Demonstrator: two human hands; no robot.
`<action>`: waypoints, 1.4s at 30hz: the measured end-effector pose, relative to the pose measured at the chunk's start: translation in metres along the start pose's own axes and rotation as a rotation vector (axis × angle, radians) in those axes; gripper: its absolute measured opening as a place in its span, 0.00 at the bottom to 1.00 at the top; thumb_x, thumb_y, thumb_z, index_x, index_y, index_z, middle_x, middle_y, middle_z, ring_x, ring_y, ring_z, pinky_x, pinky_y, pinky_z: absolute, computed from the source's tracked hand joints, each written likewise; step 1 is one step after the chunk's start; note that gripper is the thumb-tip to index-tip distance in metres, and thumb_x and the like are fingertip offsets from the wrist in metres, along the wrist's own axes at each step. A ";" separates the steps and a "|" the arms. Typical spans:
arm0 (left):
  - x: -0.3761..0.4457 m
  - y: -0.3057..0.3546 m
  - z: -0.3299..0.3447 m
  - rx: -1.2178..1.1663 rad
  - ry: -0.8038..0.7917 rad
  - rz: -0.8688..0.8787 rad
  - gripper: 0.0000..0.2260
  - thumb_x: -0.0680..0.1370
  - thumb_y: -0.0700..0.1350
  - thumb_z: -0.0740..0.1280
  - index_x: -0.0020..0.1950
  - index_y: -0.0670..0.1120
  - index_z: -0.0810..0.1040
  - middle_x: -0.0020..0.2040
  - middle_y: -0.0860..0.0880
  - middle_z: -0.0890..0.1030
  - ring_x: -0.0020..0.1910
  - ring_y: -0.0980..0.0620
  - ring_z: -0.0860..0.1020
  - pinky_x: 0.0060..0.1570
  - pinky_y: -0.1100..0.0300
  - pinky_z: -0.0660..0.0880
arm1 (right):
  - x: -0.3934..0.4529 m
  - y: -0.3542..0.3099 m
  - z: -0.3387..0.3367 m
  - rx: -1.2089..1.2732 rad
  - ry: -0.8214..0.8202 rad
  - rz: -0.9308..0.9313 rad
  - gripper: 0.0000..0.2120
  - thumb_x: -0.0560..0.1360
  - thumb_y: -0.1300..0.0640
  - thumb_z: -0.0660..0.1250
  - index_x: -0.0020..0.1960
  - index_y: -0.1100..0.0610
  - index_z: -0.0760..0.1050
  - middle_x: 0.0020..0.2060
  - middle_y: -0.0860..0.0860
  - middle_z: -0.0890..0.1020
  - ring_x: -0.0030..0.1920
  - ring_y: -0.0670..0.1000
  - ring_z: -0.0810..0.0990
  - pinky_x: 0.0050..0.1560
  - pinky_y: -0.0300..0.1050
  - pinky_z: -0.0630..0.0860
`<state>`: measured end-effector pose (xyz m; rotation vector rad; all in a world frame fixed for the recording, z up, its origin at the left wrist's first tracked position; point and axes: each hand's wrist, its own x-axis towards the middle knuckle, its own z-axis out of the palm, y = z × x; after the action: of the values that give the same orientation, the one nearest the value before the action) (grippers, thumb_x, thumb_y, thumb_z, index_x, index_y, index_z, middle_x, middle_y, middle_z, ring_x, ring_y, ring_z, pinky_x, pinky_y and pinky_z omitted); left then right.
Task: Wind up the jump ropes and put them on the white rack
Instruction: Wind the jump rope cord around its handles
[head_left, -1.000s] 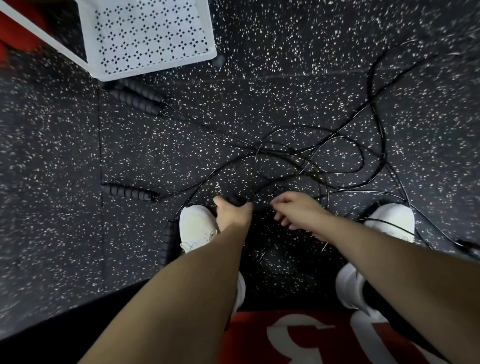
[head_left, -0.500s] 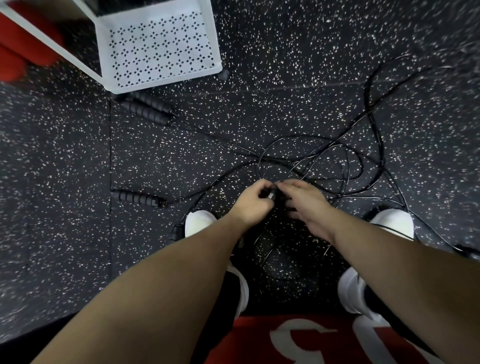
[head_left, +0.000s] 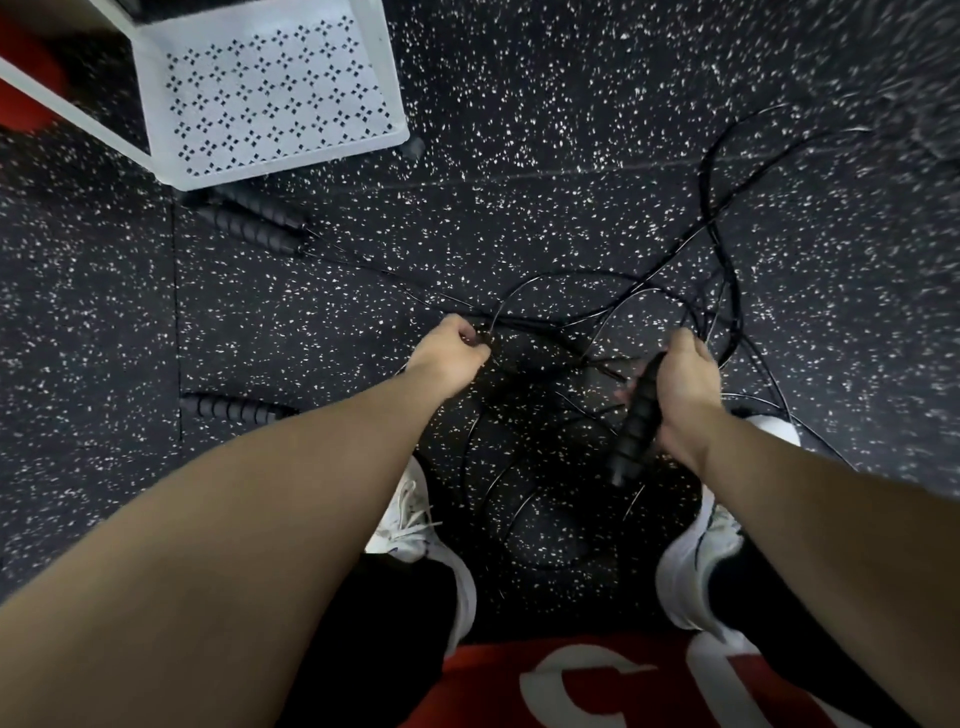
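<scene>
Thin black jump-rope cords (head_left: 717, 270) lie tangled in loops on the speckled floor ahead of my feet. My right hand (head_left: 680, 384) grips a black ribbed handle (head_left: 636, 421) that points back toward me. My left hand (head_left: 449, 356) pinches a cord a little above the floor. Two more black handles (head_left: 249, 223) lie side by side by the white rack (head_left: 270, 98) at the top left. Another handle (head_left: 234, 408) lies on the floor left of my left arm.
My two white shoes (head_left: 415, 514) stand either side of the cord loops. A red mat with white lettering (head_left: 571, 686) is under me at the bottom. Something red (head_left: 26, 67) sits behind the rack at the far left.
My hands met over the tangle, then drew apart. The right hand now holds the handle and has moved right; the left has kept hold of a cord and moved left.
</scene>
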<state>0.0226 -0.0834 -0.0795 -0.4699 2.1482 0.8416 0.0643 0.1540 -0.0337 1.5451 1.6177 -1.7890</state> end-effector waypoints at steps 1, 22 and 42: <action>0.003 0.003 0.006 -0.049 -0.021 -0.025 0.17 0.81 0.50 0.67 0.69 0.50 0.71 0.53 0.51 0.79 0.44 0.48 0.81 0.49 0.53 0.80 | 0.004 0.000 -0.009 -0.018 0.024 -0.055 0.06 0.83 0.52 0.57 0.52 0.53 0.71 0.30 0.52 0.74 0.26 0.50 0.73 0.32 0.46 0.79; -0.052 0.070 0.034 -0.997 -0.181 -0.082 0.09 0.82 0.37 0.66 0.60 0.44 0.82 0.62 0.44 0.80 0.56 0.43 0.84 0.55 0.49 0.83 | -0.028 -0.065 -0.093 -0.537 0.083 -0.731 0.16 0.83 0.50 0.60 0.40 0.51 0.79 0.51 0.54 0.78 0.46 0.35 0.76 0.59 0.43 0.75; -0.181 0.135 0.038 -0.086 -0.344 0.325 0.12 0.86 0.52 0.61 0.66 0.48 0.74 0.52 0.49 0.85 0.43 0.59 0.82 0.54 0.54 0.75 | -0.180 -0.197 -0.104 0.869 -0.630 -0.230 0.13 0.80 0.55 0.57 0.36 0.53 0.67 0.35 0.50 0.78 0.27 0.45 0.66 0.29 0.37 0.66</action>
<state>0.0819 0.0502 0.0972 -0.0086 1.8962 1.1085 0.0358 0.2307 0.2406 0.8383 0.7515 -2.9393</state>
